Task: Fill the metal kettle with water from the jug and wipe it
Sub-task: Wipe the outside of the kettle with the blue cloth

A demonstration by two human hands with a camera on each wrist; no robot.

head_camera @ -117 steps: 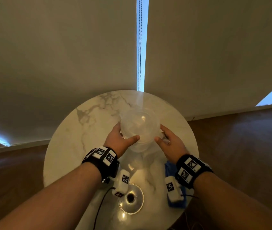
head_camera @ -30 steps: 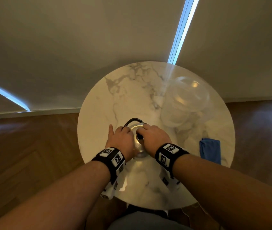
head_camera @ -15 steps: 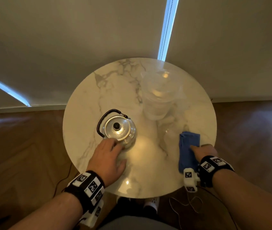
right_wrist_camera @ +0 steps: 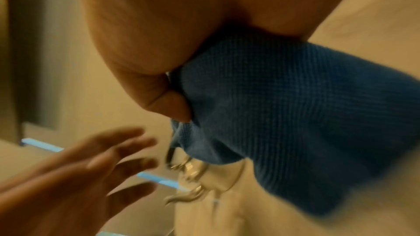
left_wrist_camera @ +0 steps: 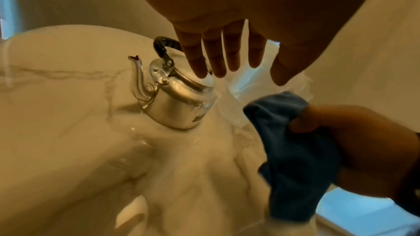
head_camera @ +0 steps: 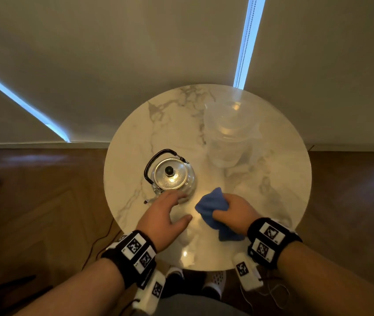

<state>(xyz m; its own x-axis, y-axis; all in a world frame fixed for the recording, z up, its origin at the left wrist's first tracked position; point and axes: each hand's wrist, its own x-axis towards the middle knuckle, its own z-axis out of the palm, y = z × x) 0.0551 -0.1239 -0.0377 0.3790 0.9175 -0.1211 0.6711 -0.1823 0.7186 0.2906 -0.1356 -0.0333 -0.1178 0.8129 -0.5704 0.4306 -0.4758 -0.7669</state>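
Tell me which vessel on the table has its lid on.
The metal kettle, with its black-knobbed lid seated, near the left hand. The clear plastic jug behind it stands open-topped.

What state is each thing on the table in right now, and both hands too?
Kettle: upright on the table, lid on, handle tipped back.
Jug: upright, apart from the kettle.
Blue cloth: bunched up, lifted off the table.
Left hand: fingers straight, reaching to the kettle, holding nothing.
Right hand: grips the blue cloth.
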